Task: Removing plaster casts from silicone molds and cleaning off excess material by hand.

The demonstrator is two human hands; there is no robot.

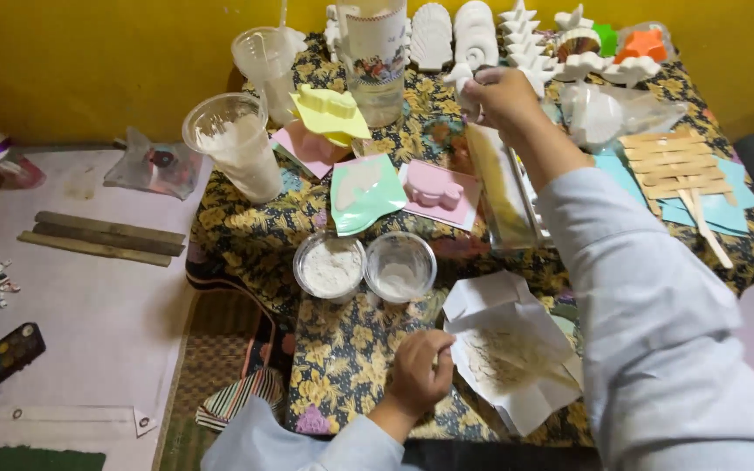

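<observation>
Head view: a small white plaster cast [462, 80] is being pinched closed-fingered by the right hand [501, 98] at one o'clock; crumpled white paper [508, 349] is being pressed by the curled left hand [419, 373].

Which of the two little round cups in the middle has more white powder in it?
The left small cup: white powder covers its whole bottom. The right small cup beside it is mostly clear, with only a thin smear of powder. Both stand just above the left hand.
</observation>
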